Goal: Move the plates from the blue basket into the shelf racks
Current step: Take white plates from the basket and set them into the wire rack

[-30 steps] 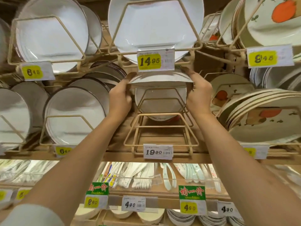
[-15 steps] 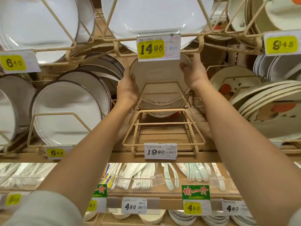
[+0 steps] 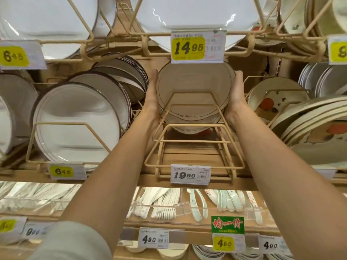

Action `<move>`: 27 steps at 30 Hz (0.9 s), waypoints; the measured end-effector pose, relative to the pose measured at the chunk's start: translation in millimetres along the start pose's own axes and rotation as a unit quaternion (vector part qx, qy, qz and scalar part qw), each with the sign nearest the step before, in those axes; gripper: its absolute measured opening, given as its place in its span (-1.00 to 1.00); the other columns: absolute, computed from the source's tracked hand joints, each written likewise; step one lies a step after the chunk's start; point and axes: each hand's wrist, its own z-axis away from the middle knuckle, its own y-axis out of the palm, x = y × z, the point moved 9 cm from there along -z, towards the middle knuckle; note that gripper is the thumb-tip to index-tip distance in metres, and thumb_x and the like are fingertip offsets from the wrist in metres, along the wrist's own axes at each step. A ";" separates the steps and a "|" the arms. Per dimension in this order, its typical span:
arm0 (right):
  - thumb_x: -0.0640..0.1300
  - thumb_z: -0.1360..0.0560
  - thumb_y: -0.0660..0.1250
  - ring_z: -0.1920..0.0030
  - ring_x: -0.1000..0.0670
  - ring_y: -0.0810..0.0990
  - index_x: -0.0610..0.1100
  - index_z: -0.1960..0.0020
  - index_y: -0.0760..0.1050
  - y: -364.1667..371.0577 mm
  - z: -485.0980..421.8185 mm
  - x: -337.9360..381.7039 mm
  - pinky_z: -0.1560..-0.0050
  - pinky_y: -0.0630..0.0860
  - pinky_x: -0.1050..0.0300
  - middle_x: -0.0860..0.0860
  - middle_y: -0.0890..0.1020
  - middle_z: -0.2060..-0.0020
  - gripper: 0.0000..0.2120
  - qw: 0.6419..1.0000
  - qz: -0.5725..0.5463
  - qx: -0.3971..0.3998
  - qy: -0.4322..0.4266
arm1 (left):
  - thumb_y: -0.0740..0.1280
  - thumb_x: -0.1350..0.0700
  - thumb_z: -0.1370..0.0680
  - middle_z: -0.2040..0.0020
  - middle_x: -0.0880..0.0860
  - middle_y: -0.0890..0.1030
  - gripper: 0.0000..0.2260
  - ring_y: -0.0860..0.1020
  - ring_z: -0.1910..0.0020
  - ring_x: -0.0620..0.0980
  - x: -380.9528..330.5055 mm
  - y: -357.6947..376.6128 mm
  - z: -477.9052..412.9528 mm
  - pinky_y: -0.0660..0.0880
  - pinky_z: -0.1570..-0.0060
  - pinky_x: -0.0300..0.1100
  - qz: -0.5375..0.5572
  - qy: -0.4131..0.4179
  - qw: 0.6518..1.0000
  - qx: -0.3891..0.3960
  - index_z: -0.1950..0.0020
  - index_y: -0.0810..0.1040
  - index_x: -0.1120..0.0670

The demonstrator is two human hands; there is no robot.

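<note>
The top of the plate stack at centre frame disappears behind the 14.95 price tag, and its lowest plates sit partly behind the wire rack. The palms and thumbs of the left grip and right grip lie against the stack's rim, out of sight. The script on the plate rims and the fine print on the tags are too small to read. At the right edge a yellow tag is cut off after one digit. The tags at lower left are blurred. The top edge crops the upper-row plates.
</note>
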 end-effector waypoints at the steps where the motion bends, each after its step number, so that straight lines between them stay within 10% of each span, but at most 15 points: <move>1: 0.38 -0.49 0.00 -0.35 -0.16 0.45 0.00 -0.44 0.37 -0.5 0.5 -0.9 -0.36 0.35 -0.19 -0.10 0.50 -0.34 -0.31 1.000 -0.014 -0.009 -0.002 | 0.10 -0.37 -0.53 -0.01 0.20 0.69 -0.39 0.68 0.06 0.17 0.5 -1.4 -1.8 0.61 0.15 0.02 0.018 0.004 1.000 -0.009 0.03 0.73 0.08; 8: 0.05 -0.61 -0.01 -0.26 -0.16 0.48 -0.16 -0.29 0.41 -8.7 3.6 8.7 -0.28 0.41 -0.02 -0.10 0.55 -0.18 -0.58 0.993 0.014 -0.112 -0.041 | 0.15 -0.16 -0.62 -0.30 0.20 0.54 -0.51 0.53 -0.24 0.13 -13.3 -21.5 -13.1 0.46 -0.26 -0.03 -0.035 0.077 0.987 -0.135 -0.39 0.45 0.15; 12: 0.12 -0.64 -0.07 -0.34 -0.13 0.41 -0.22 -0.45 0.29 -16.1 -2.8 9.4 -0.25 0.31 0.08 -0.09 0.50 -0.26 -0.44 0.978 0.124 -0.163 -0.036 | 0.03 -0.10 -0.67 -0.41 0.09 0.42 -0.52 0.45 -0.22 -0.06 -23.4 -27.4 -15.8 0.43 -0.08 -0.40 -0.180 0.112 0.956 -0.202 -0.46 0.34 0.17; 23: 0.10 -0.67 -0.20 -0.52 -0.10 0.15 -0.23 -0.54 0.12 -12.7 -6.2 2.1 -0.47 0.03 0.08 -0.15 0.23 -0.51 -0.42 0.956 0.254 -0.141 -0.033 | -0.07 -0.08 -0.68 -0.54 0.10 0.22 -0.50 0.16 -0.53 0.05 -10.3 -45.7 -24.1 0.07 -0.51 -0.02 -0.274 0.054 0.934 -0.221 -0.55 0.17 0.13; 27: 0.11 -0.67 -0.18 -0.52 -0.10 0.15 -0.17 -0.55 0.10 -8.2 12.6 1.4 -0.45 0.06 0.08 -0.14 0.20 -0.52 -0.44 0.960 0.253 -0.116 -0.016 | -0.05 -0.14 -0.67 -0.28 0.11 0.52 -0.47 0.50 -0.25 0.02 -3.0 -43.1 -9.6 0.46 -0.23 -0.24 -0.252 0.008 0.943 -0.218 -0.51 0.26 0.16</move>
